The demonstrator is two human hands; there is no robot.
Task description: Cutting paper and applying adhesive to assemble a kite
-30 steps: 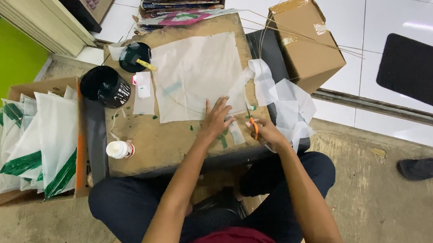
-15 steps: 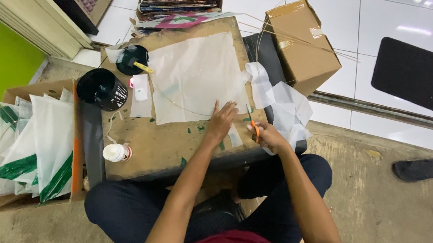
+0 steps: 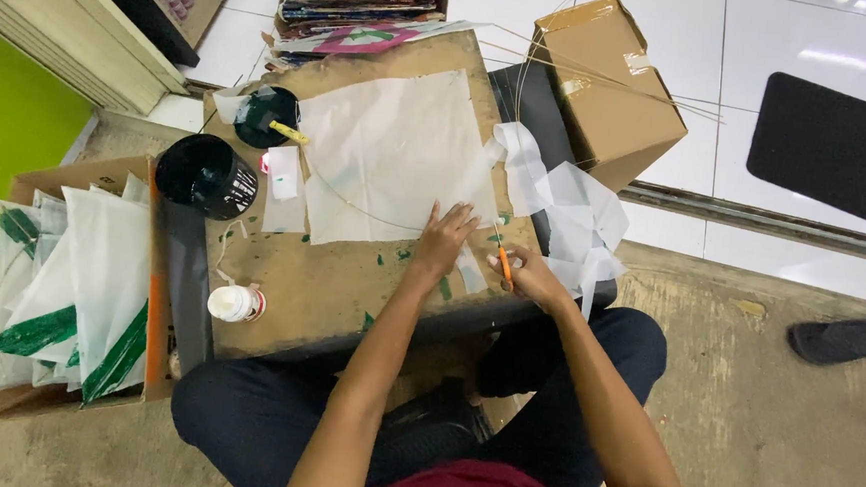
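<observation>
Head view: left hand flat, fingers spread, pressing white sheet on brown surface; right hand closed around orange cutter at sheet's lower right corner; advice: keep sheet taut, cut slowly along edge

A black pot, a white glue bottle and a taped cardboard box sit nearby.

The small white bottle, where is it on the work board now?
In the head view, the small white bottle lies near the board's front-left edge, below the black pot and left of the left hand.
</observation>
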